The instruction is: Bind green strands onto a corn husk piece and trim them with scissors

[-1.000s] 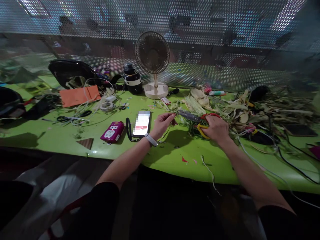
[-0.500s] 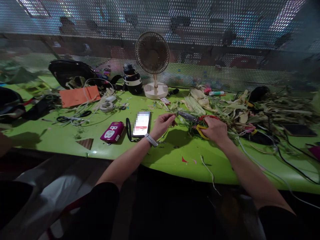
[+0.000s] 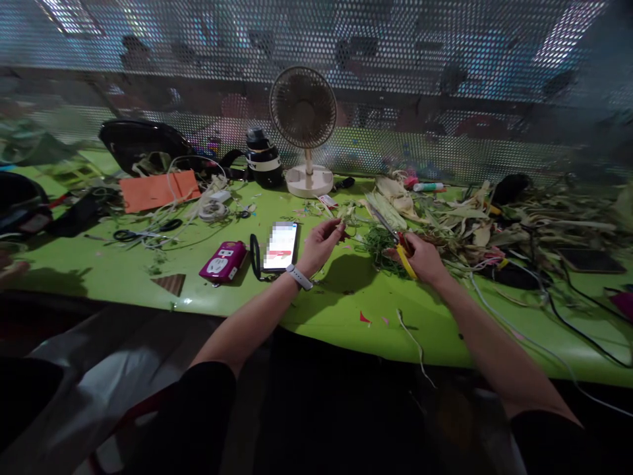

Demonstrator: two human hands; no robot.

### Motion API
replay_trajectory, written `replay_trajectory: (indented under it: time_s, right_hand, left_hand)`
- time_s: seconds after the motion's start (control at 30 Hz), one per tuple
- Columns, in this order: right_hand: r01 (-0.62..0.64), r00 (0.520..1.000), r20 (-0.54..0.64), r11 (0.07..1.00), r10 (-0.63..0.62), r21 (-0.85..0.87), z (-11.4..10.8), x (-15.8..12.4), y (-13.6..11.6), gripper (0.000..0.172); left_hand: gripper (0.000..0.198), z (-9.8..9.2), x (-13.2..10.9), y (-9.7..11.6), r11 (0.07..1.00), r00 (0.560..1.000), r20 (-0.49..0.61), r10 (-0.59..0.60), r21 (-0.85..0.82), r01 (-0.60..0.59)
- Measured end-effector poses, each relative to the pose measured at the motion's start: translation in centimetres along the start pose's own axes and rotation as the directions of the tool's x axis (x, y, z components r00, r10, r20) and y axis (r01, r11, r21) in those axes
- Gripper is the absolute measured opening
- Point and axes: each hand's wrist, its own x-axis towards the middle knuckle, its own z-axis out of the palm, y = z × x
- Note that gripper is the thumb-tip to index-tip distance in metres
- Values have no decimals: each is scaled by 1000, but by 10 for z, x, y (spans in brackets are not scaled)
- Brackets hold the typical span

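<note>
My right hand (image 3: 419,256) is closed round the red and yellow handles of the scissors (image 3: 385,220), whose blades point up and to the left. Below the blades lies a pile of fine green clippings (image 3: 378,245). My left hand (image 3: 322,245), with a pale watch on the wrist, is held in a pinch on a thin green plant strand (image 3: 347,218). The scissor blades are apart from the left fingertips. A lit phone (image 3: 281,247) lies just left of my left hand.
A white fan (image 3: 309,181) and a black bottle (image 3: 264,161) stand at the back. Dried husks (image 3: 475,221) heap up on the right, with cables in front. A magenta case (image 3: 223,261) and orange paper (image 3: 159,191) are on the left, near another person's hand (image 3: 12,269).
The scissors have moved away from my left fingertips and turned more steeply, uncovering the green clippings. My right hand has shifted slightly left and down. At the far left, another person's hand shows more clearly.
</note>
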Motion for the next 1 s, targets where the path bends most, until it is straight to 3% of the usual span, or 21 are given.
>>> replay_trajectory:
  time_s: [0.1,0.2,0.3,0.47,0.63,1.0]
  right_hand:
    - [-14,967,250,966,-53,259,-7,-2,-7,53]
    - [-117,862,489,886,-135,449,-12,-7,-16,55]
    - [-256,786,597,794,-161,551,-12,-13,-21,54]
    - [-311,756,602,670,-255,674,-1,-18,-14,57]
    - [-348,763,577,566,-292,747,7,-20,-8,57]
    - [-390,755,575,489,-316,781,8,-21,-7,55]
  left_hand:
    - [37,0,1,1,1000,998,-54,21,-13,-22]
    - [30,1,0,6,999,997,-68,48,11,-48]
    - [30,2,-2,9,998,997,-56,57,13,-57]
    - [35,4,-5,5,997,997,-14,73,0,-73]
    - [37,4,-7,3,995,994,47,95,-3,-95]
    - [41,5,-8,3,997,995,63,74,-40,-72]
